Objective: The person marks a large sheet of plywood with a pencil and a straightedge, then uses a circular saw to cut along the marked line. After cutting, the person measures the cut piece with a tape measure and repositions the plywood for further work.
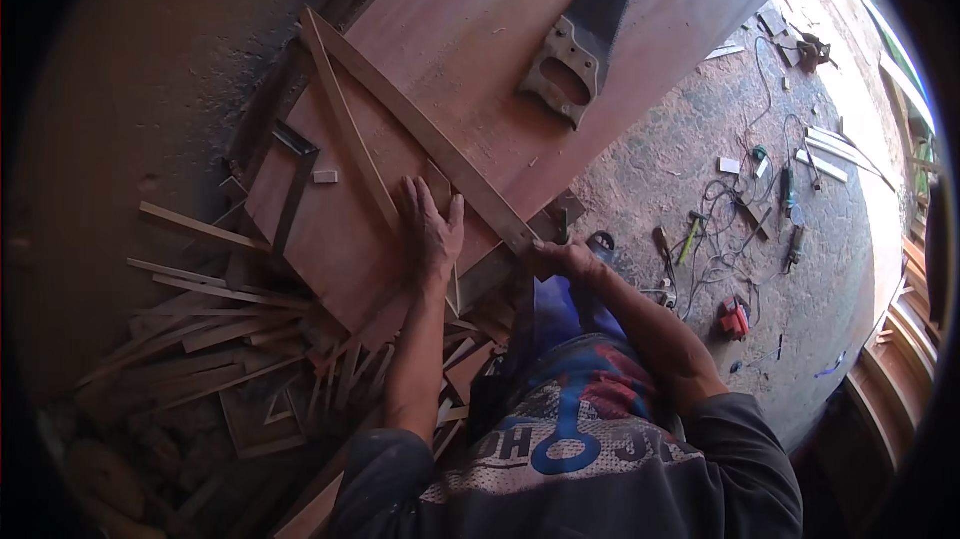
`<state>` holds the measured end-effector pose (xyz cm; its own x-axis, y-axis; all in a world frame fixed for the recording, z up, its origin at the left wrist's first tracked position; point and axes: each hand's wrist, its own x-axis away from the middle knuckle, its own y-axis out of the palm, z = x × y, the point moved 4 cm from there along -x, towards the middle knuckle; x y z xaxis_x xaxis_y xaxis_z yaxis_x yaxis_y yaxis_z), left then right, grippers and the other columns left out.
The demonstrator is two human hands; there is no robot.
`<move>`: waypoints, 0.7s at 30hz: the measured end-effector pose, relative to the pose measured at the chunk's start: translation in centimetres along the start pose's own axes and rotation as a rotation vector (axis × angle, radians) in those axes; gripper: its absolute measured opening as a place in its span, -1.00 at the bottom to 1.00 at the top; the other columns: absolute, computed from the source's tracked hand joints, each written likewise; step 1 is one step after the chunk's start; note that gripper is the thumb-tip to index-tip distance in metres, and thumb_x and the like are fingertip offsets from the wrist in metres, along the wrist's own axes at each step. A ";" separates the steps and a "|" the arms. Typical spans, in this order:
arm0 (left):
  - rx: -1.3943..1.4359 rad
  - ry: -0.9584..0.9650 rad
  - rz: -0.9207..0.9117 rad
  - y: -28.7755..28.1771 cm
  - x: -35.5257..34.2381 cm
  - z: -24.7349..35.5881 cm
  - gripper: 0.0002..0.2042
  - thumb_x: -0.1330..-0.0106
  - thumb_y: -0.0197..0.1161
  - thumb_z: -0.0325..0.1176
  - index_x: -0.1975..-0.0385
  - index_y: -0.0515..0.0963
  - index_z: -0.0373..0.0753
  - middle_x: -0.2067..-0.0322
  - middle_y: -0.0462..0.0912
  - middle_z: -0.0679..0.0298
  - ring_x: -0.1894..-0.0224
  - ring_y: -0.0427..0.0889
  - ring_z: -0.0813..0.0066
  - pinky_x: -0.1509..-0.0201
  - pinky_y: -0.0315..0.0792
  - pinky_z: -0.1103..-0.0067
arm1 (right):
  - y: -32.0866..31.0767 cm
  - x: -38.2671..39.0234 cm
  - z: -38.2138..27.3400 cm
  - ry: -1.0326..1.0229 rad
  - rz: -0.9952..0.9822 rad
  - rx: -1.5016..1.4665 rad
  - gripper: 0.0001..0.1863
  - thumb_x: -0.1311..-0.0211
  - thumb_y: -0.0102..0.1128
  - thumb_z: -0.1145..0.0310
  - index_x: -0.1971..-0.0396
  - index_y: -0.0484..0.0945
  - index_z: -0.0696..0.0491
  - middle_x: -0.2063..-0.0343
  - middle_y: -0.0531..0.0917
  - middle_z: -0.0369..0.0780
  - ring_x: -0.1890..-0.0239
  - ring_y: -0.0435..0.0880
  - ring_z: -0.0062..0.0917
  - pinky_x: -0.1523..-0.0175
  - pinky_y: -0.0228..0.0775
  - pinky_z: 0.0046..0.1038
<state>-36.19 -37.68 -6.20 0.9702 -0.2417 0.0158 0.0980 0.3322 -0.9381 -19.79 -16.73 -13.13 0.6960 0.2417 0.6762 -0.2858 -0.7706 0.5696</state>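
My left hand lies with fingers apart on a small wooden piece on the reddish plywood sheet, between a thin wooden lath and a long flat wooden strip. My right hand is closed on the lower end of that long strip, near the sheet's edge; a small dark upright object beside it is too unclear to name. A black metal square and a small pale block lie left of the lath. A handsaw rests higher up on the sheet.
Piled offcuts lie at the lower left. On the concrete floor at right are tangled cords, a hammer, a red power tool, white strips and other tools. Curved timber pieces stand at the far right.
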 end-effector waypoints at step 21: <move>-0.053 0.042 0.097 1.2 1.5 -4.3 -0.32 -0.47 0.02 -0.07 -0.42 0.10 -0.43 -0.44 0.07 -0.21 -0.51 -0.03 -0.15 -0.56 -0.16 0.08 | 0.8 -1.0 0.8 -0.105 0.112 0.207 -0.60 -0.25 0.33 -0.01 0.40 0.62 0.09 0.57 0.52 -0.40 0.52 0.45 -0.69 0.43 0.28 -0.47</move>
<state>-35.60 -41.55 -8.83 0.9643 -0.2492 -0.0893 -0.0087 0.3072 -0.9516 -20.20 -18.06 -13.74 0.7352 0.0938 0.6714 -0.2315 -0.8962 0.3786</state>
